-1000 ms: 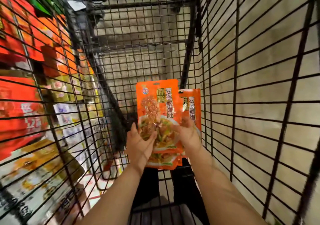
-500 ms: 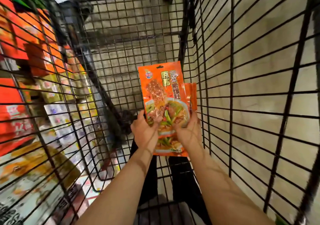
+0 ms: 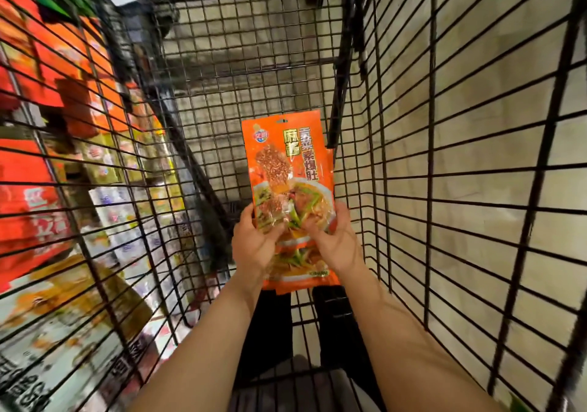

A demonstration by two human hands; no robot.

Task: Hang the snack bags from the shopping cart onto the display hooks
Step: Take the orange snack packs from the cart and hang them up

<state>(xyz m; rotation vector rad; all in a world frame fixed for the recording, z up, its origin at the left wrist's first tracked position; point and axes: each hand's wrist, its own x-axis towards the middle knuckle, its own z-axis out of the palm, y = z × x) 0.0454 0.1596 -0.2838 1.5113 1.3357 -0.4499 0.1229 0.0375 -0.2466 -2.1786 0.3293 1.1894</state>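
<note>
Looking down into a black wire shopping cart (image 3: 444, 144), the view shows pale floor tiles (image 3: 495, 71) through the mesh on the right and beyond the far wall. Through the left wall, blurred shelves of red, orange and yellow packets (image 3: 35, 208) stand close beside the cart. The basket narrows toward its far end, and its mesh bottom shows bare between the hands and that end. Held upright above the bottom, near the right wall, is a stack of orange snack bags (image 3: 287, 170), edges nearly aligned, a hang hole at the top of the front one. The left hand (image 3: 257, 246) grips the stack's lower left edge, and the right hand (image 3: 333, 243) grips its lower right edge, thumbs on the front.
</note>
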